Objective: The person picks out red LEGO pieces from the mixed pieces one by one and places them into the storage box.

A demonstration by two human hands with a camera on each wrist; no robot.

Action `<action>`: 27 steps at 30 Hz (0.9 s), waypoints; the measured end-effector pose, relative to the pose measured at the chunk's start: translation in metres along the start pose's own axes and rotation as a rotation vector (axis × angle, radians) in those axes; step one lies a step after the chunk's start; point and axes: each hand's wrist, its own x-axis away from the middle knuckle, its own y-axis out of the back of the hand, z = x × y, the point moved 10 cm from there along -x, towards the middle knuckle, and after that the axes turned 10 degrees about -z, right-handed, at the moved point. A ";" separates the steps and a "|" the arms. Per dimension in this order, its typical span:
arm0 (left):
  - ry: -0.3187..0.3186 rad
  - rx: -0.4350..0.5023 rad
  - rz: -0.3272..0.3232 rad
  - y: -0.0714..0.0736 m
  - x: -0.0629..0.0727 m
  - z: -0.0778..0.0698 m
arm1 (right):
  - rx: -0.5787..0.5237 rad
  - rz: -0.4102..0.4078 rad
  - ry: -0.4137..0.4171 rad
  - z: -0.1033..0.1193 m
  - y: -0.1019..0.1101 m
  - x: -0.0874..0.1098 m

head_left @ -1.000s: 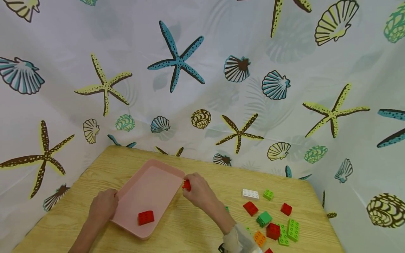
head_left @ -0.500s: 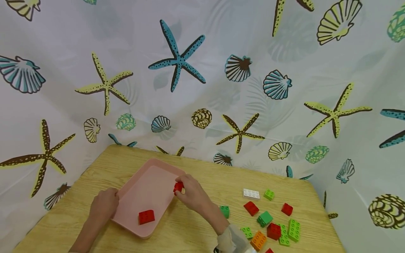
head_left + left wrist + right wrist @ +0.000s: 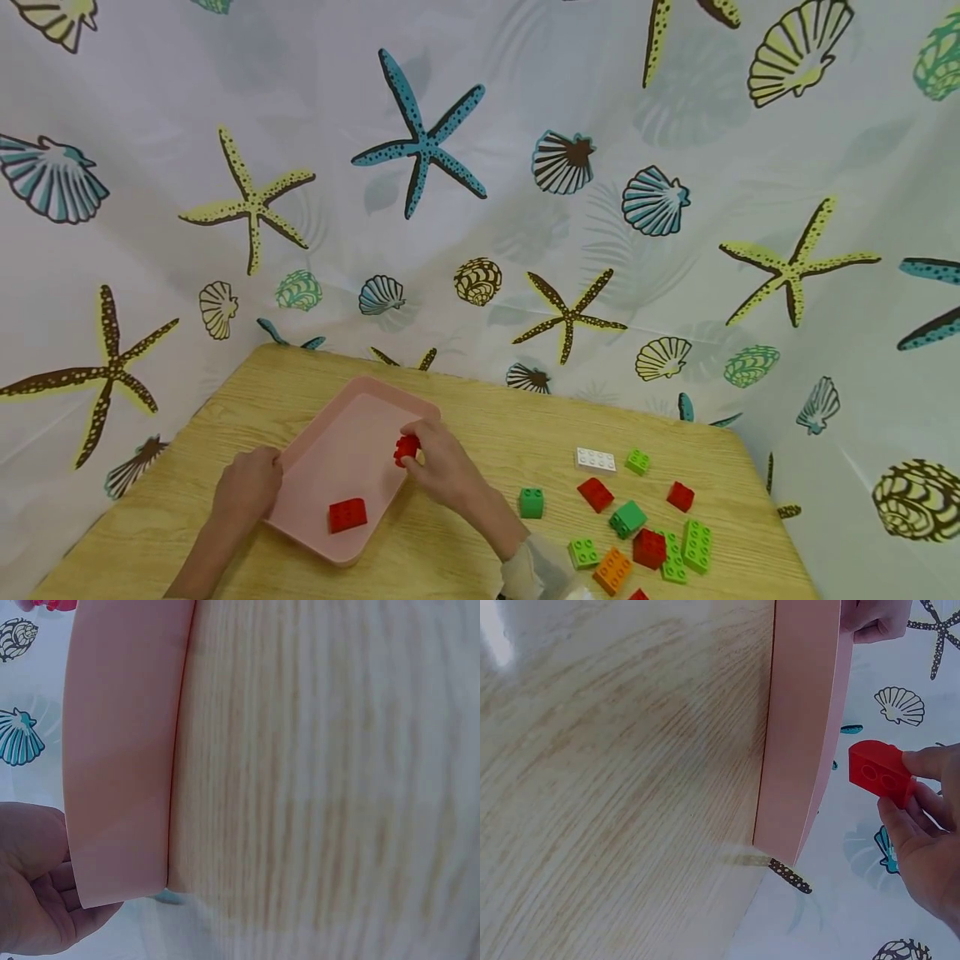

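A pink tray [image 3: 348, 446] lies on the left part of the table, with a red toy brick [image 3: 347, 515] inside near its front end. My left hand [image 3: 246, 485] grips the tray's left rim; in the left wrist view its fingers go behind the wall. Between thumb and fingers, my right hand [image 3: 444, 468] pinches another red toy brick [image 3: 406, 451], held above the tray's right side. The right wrist view shows that red brick [image 3: 876, 766] from below, with its hollow underside, higher than the pink wall [image 3: 799, 727].
To the right on the wooden table [image 3: 495, 425] lie several loose bricks: a white one [image 3: 596, 460], an orange one [image 3: 612, 570], a dark green one [image 3: 531, 502], a long light green one [image 3: 696, 547] and red ones. A patterned curtain [image 3: 480, 233] hangs behind the table.
My right hand has moved left with the red brick, from beside the tray's right rim to over the tray. The left hand and the tray stay put.
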 end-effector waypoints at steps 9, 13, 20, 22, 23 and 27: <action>0.007 0.001 0.018 -0.002 0.001 0.001 | 0.030 -0.016 0.003 -0.002 -0.015 0.001; 0.003 0.006 0.016 -0.002 0.000 0.000 | 0.038 -0.012 -0.005 -0.005 -0.020 0.001; 0.015 0.003 0.008 0.000 0.000 0.001 | 0.047 0.016 -0.036 -0.015 -0.033 0.001; 0.011 0.010 0.003 0.001 0.000 0.001 | 0.044 0.012 -0.034 -0.015 -0.035 0.000; 0.009 0.012 0.002 0.001 0.000 0.000 | 0.043 0.011 -0.033 -0.015 -0.036 0.000; 0.003 0.007 0.005 0.001 0.001 0.000 | 0.031 0.007 -0.031 -0.014 -0.040 -0.001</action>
